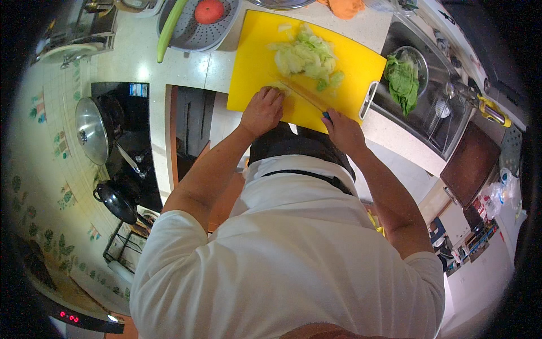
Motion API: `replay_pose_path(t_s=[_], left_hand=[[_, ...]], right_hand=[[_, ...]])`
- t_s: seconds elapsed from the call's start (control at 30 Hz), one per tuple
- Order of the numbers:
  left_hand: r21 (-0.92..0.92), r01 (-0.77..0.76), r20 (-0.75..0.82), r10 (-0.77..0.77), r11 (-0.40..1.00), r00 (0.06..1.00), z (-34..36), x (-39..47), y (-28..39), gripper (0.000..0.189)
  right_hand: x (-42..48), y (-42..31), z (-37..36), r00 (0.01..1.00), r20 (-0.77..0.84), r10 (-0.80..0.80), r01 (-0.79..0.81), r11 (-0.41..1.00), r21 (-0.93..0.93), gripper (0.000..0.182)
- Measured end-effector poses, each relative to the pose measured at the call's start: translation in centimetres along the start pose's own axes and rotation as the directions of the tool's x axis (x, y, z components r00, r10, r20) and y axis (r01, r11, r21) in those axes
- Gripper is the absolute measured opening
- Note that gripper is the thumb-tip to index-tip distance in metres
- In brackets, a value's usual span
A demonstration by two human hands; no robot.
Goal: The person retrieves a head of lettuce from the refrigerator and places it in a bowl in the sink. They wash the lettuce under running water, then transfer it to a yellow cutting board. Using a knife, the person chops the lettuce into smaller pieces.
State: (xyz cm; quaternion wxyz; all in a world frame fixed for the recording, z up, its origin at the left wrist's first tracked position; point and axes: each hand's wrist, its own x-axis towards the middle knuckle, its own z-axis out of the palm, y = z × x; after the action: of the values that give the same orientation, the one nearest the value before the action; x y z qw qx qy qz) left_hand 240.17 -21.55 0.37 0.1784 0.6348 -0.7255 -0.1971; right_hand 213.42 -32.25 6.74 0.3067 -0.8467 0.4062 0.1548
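A yellow plastic cutting board (254,55) lies on the counter before me. On its middle is a loose heap of cut pale green leafy vegetable (307,55). My right hand (344,129) grips the handle of a kitchen knife (307,94), whose blade points up and left across the board, just below the heap. My left hand (264,108) rests with curled fingers on the board's near left part, by the blade's tip. A small pale piece shows at its fingertips; whether the fingers grip it is hidden.
A grey colander (192,36) at the upper left holds a tomato (209,11) and a long green vegetable (171,31). Right of the board, green leaves (402,82) hang over a clear bowl (421,68) in the sink (436,123). A glass-lidded pan (91,131) and a black wok (118,201) stand left.
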Motion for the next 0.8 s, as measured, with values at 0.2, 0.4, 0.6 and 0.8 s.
replay_pose_path(t_s=[0.2, 0.4, 0.6, 0.8], left_hand=[[-0.024, 0.002, 0.067, 0.000, 1.000, 0.998, -0.8, 1.1, -0.4, 0.036], [-0.023, -0.067, 0.050, 0.068, 0.998, 0.996, -1.2, 0.6, -0.5, 0.039], [-0.061, 0.010, 0.068, -0.005, 0.998, 0.998, -1.5, 0.0, -0.8, 0.039], [-0.093, 0.221, -0.061, -0.227, 0.971, 0.972, -0.9, 0.4, -1.8, 0.030]], right_hand=[[-0.3, 0.3, 0.9, 1.000, 0.015, -0.017, 0.018, 1.000, -0.019, 0.033], [3.7, -2.1, 2.4, 0.998, 0.062, -0.015, 0.014, 1.000, 0.020, 0.032], [1.9, -0.9, 1.2, 0.997, 0.081, -0.007, 0.005, 1.000, 0.025, 0.030], [-4.2, 5.8, 1.9, 0.995, 0.098, 0.031, -0.024, 0.997, -0.075, 0.030]])
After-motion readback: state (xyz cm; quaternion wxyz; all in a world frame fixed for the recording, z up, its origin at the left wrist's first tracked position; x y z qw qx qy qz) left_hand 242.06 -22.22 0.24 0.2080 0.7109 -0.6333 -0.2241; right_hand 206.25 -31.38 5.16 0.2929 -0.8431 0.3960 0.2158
